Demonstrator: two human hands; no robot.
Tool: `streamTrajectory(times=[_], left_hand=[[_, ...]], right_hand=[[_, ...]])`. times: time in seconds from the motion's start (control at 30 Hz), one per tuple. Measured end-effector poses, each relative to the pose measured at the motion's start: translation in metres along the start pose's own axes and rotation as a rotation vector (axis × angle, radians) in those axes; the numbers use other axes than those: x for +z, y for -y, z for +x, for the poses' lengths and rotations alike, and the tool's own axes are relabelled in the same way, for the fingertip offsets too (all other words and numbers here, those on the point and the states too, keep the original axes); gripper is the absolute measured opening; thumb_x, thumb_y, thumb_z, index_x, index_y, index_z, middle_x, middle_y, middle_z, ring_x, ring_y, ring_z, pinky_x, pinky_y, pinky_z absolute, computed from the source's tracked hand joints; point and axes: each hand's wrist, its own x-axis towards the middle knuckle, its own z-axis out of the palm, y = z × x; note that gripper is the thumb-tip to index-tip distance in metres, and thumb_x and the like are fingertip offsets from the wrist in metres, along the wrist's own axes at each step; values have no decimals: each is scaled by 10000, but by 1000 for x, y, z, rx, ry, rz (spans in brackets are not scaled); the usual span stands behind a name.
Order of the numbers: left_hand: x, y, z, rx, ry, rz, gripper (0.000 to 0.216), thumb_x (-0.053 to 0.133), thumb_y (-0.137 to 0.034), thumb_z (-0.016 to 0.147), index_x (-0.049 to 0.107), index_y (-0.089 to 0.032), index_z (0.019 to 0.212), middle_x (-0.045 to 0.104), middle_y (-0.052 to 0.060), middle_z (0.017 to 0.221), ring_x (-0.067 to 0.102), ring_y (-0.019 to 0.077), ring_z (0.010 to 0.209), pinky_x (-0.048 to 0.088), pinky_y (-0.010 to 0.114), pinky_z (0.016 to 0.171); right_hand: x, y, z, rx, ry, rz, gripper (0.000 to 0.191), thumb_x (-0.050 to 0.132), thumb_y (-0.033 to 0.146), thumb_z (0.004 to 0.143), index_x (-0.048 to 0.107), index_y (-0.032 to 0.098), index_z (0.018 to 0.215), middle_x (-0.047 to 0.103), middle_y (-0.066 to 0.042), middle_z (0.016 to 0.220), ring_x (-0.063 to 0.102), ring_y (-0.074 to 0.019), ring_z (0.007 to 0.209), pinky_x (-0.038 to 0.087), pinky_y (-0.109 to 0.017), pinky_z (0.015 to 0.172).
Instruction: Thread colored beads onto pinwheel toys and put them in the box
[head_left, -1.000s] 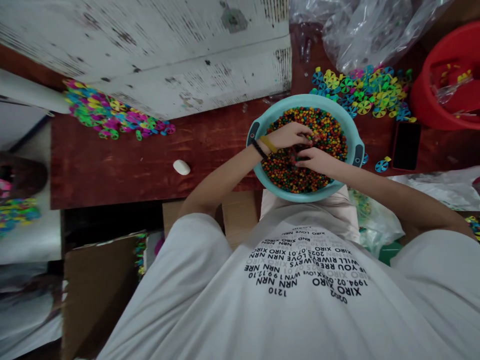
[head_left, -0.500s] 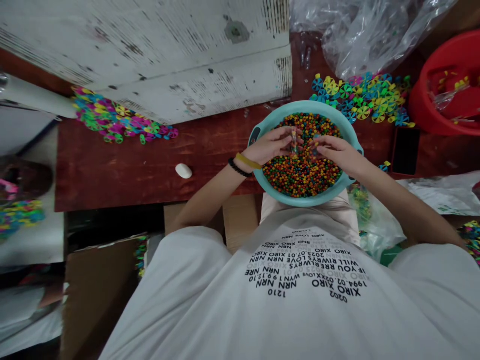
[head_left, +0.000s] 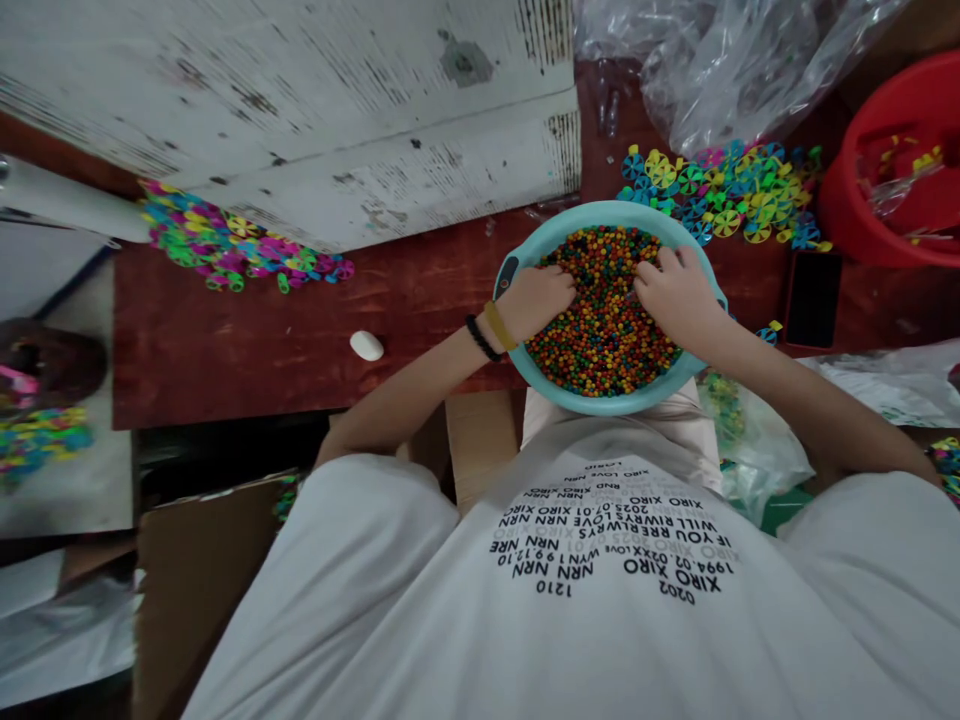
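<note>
A light teal basin (head_left: 609, 404) full of small round multicoloured balls (head_left: 600, 345) rests on my lap against the table edge. Inside it, on the left, my left hand (head_left: 538, 300) is palm down with curled fingers pressed at the balls. My right hand (head_left: 679, 298) is over the right side, its knuckles up and its fingers bent down into the balls. Both sets of fingertips are hidden, so whatever they hold cannot be made out.
Colourful plastic wheels (head_left: 731, 195) are heaped behind the basin beside a red tub (head_left: 847, 190) and a dark phone (head_left: 814, 298). Another wheel pile (head_left: 240, 245) lies left by a large white box (head_left: 360, 180). A white oval object (head_left: 367, 346) sits on the red table (head_left: 247, 370).
Both hands were raised over the balls, the left holding a small clear tube. They have since turned palm down, moved apart and lowered to the balls; the tube is out of sight.
</note>
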Motion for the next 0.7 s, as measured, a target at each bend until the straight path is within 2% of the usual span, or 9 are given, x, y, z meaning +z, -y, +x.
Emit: streamTrajectory(times=[0.1, 0.17, 0.23, 0.33, 0.4, 0.53, 0.63, 0.7], left_hand=[[13, -16, 15, 101, 123, 43, 343, 397, -73, 1007, 740, -76, 1021, 728, 186, 1074, 661, 295, 1075, 491, 370, 807], [22, -24, 28, 134, 123, -43, 344, 397, -70, 999, 735, -64, 1058, 731, 196, 1108, 671, 281, 1059, 492, 372, 866], [30, -27, 43, 108, 96, -180, 304, 441, -84, 975, 736, -69, 1048, 740, 187, 1100, 681, 262, 1017, 491, 367, 915], [39, -24, 63, 21, 63, -466, 180, 554, -121, 907, 732, -98, 920, 748, 126, 964, 682, 237, 914, 507, 355, 891], [40, -21, 70, -3, 28, -745, 117, 618, -168, 885, 719, -111, 896, 744, 90, 935, 680, 220, 911, 523, 344, 886], [31, -9, 64, -22, -70, -1267, 246, 627, -264, 935, 695, -126, 1127, 742, 103, 1158, 685, 200, 1066, 539, 341, 955], [19, 3, 50, -38, -129, -1386, 327, 666, -367, 952, 677, -135, 1181, 717, 135, 1264, 672, 208, 1147, 528, 349, 1013], [12, 9, 41, -32, -180, -1405, 385, 709, -436, 933, 682, -140, 1177, 707, 143, 1299, 659, 216, 1196, 509, 353, 1059]], right_hand=[[9, 12, 4, -182, 189, -120, 430, 344, 41, 1003, 769, 48, 1065, 714, -221, 1085, 568, -373, 1141, 435, -465, 914], [20, 27, 5, -282, 270, -97, 375, 423, 38, 977, 789, 82, 1042, 736, -196, 1061, 592, -347, 1103, 442, -421, 855], [32, 41, 5, -321, 296, -49, 361, 452, 28, 956, 798, 98, 1028, 751, -184, 1069, 618, -324, 1071, 448, -399, 840], [46, 53, 7, -256, 288, 100, 342, 472, 16, 919, 788, 90, 1026, 755, -181, 1113, 657, -291, 1034, 476, -375, 860], [49, 51, 8, -184, 274, 282, 314, 516, 29, 894, 779, 105, 1047, 758, -159, 1139, 675, -267, 1036, 496, -355, 897], [43, 37, 1, -81, 230, 697, 251, 643, 143, 910, 768, 139, 1128, 765, -122, 1185, 694, -239, 1091, 514, -355, 1001], [36, 25, -11, 75, 168, 940, 236, 662, 245, 935, 757, 144, 1126, 770, -115, 1123, 716, -234, 1006, 560, -377, 937], [34, 19, -18, 177, 54, 1070, 236, 662, 293, 931, 741, 151, 1103, 747, -125, 1158, 713, -233, 981, 579, -393, 911]])
